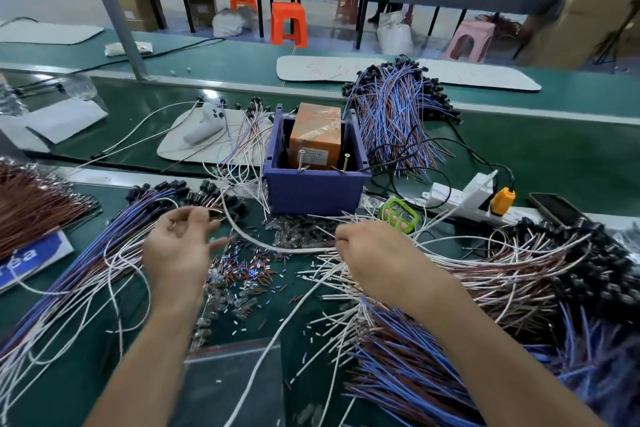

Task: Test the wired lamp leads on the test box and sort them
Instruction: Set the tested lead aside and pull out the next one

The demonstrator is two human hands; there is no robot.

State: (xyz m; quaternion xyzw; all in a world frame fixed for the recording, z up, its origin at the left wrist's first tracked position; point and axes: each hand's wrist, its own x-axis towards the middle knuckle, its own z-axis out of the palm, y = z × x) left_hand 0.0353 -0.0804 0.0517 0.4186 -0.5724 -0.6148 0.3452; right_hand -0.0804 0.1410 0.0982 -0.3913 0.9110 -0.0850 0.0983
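Blue sign (pixel 31 256), lying on the surface at my left and cut by the frame edge: white letters "rea", seemingly the end of a longer word. Orange box (pixel 317 121) in the purple crate (pixel 311 191): pale printed label (pixel 313 157) on its near face, lines too small to read. White board (pixel 325 69) on the far surface: red handwritten strokes, illegible. Green timer (pixel 398 213): display unreadable.
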